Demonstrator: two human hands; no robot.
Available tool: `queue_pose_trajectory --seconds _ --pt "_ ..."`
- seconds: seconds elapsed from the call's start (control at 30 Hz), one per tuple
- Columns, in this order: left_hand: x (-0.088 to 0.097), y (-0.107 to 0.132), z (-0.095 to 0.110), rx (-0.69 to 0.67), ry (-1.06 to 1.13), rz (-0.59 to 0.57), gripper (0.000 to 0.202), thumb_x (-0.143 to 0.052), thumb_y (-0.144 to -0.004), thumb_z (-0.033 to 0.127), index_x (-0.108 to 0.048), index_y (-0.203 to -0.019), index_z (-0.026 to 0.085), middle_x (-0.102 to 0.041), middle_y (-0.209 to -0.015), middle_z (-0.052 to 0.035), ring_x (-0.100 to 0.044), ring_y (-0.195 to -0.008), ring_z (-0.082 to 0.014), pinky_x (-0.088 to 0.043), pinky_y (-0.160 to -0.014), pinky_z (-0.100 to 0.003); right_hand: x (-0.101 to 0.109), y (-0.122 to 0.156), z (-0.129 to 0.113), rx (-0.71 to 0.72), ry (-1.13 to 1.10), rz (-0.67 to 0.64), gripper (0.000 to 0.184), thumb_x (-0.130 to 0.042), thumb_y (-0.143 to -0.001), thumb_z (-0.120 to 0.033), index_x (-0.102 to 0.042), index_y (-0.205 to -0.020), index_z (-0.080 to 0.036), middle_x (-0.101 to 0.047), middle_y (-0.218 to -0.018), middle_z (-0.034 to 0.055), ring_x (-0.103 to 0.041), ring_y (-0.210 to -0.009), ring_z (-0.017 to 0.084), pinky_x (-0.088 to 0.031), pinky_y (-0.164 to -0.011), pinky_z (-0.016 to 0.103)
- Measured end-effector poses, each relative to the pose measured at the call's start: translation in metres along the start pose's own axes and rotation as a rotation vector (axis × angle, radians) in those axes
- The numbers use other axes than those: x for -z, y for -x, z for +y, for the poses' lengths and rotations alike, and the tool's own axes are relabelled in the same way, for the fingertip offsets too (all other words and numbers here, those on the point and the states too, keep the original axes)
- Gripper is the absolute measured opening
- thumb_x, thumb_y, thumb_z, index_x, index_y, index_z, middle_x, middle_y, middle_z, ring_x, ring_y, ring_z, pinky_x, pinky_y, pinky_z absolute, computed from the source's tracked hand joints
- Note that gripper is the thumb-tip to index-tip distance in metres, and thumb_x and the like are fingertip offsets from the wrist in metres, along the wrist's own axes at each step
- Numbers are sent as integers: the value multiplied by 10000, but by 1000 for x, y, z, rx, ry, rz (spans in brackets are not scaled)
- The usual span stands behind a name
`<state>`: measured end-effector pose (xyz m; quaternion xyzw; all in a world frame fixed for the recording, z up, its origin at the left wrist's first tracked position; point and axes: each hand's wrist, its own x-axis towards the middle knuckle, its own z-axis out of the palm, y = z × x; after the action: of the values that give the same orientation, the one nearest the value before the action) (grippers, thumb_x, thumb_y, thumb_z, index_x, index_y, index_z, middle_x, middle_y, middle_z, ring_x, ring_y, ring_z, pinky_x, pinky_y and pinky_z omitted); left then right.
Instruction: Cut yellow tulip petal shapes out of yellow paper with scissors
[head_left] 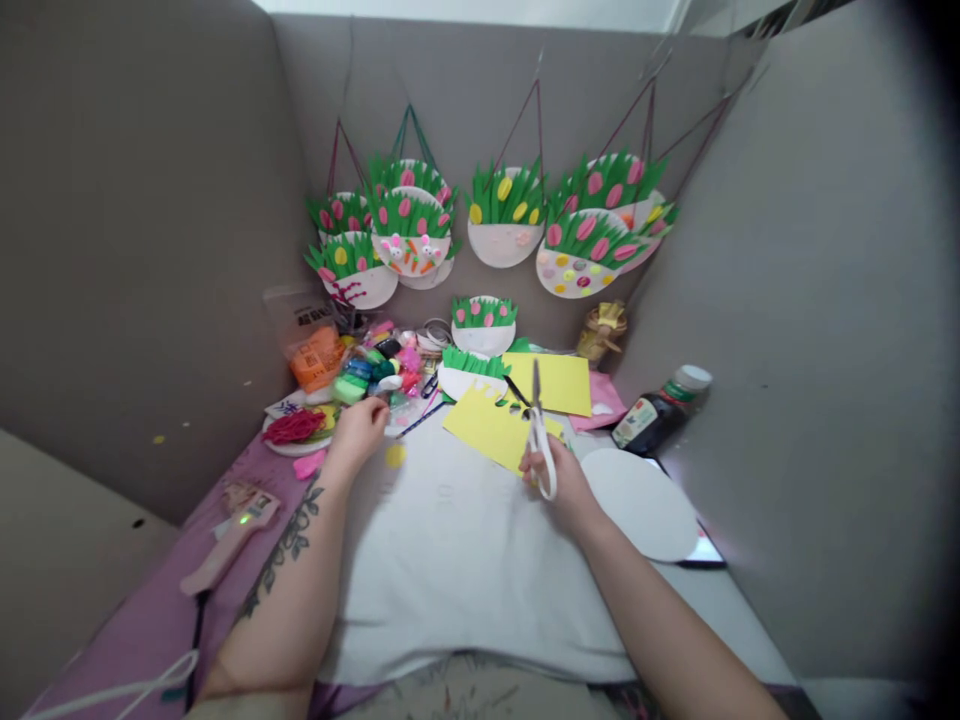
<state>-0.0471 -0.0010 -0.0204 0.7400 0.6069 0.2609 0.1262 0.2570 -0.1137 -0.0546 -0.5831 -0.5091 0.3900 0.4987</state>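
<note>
My right hand (564,478) is closed round the white handles of a pair of scissors (535,425), whose blades point away from me. Beneath and beside it lies a yellow paper sheet (480,425) with a scalloped, cut-away far edge. My left hand (361,432) has its fingers curled together beside a pile of coloured modelling clay packs (352,385); whatever it pinches is hidden. A small yellow paper circle (395,456) rests on the white cloth (442,560) just right of that hand.
A second yellow sheet (566,385) and a half-plate basket with green paper grass (472,372) lie at the back. Decorated paper-plate baskets (411,235) hang on the grey wall. A dark bottle (660,410) and white disc (637,503) are right; a pink glue gun (232,540) is left.
</note>
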Motion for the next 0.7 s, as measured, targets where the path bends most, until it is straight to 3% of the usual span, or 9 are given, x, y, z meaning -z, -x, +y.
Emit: queue_pose_trajectory --seconds 0.1,0.2,0.3,0.4,0.5,0.57,0.63,0.7 --pt "-20 3 21 -91 146 -59 266 -423 -826 307 -631 -895 157 -680 -895 -80 -606 -819 -206 -437 -743 -286 1 -6 7 70 -91 191 453 -471 -788 -639 -496 -851 -190 -610 -788 52 -592 -638 163 -446 -506 253" --pt "-45 -2 49 -203 185 -146 294 -485 -796 296 -582 -1024 137 -631 -1058 -116 -579 -950 -223 -428 -846 -317 0 -13 18 32 -169 263 554 -402 -784 -727 -501 -844 -185 -614 -807 70 -612 -685 183 -461 -536 268" --pt "-65 -19 70 -137 146 -225 371 -592 -725 269 -553 -1066 130 -597 -1133 -153 -524 -1090 -273 -381 -935 -352 -2 -18 28 -24 -216 253 570 -418 -766 -744 -492 -858 -186 -614 -812 64 -616 -682 178 -471 -553 270" --pt "-79 -40 78 -62 142 -232 422 -619 -690 246 -529 -1078 105 -597 -1125 -194 -542 -1073 -298 -401 -895 -358 -5 -19 33 -60 -244 218 551 -469 -751 -726 -464 -899 -196 -607 -815 44 -608 -667 162 -478 -568 269" --pt "-85 -52 83 1 184 -248 440 -624 -658 217 -523 -1070 101 -636 -1038 -185 -591 -971 -293 -437 -817 -357 -7 -19 34 -69 -250 156 528 -507 -743 -700 -442 -902 -201 -598 -808 33 -602 -674 159 -490 -625 291" --pt "-84 -52 85 7 248 -263 350 -603 -659 208 -554 -993 112 -659 -963 -148 -611 -909 -270 -457 -774 -340 -6 -18 34 -71 -242 152 498 -508 -759 -672 -432 -901 -201 -590 -828 37 -598 -690 162 -489 -656 306" --pt "-79 -49 88 0 336 -275 239 -533 -727 252 -569 -926 125 -666 -902 -110 -628 -844 -233 -482 -706 -310 -4 -17 31 -46 -206 189 441 -487 -798 -626 -426 -907 -203 -575 -875 43 -592 -742 166 -479 -703 314" --pt "-72 -46 88 5 425 -262 269 -439 -804 314 -543 -976 134 -657 -924 -93 -636 -815 -199 -499 -648 -280 -1 -14 26 -1 -145 168 380 -452 -846 -572 -414 -966 -213 -545 -960 48 -571 -865 172 -454 -797 320"
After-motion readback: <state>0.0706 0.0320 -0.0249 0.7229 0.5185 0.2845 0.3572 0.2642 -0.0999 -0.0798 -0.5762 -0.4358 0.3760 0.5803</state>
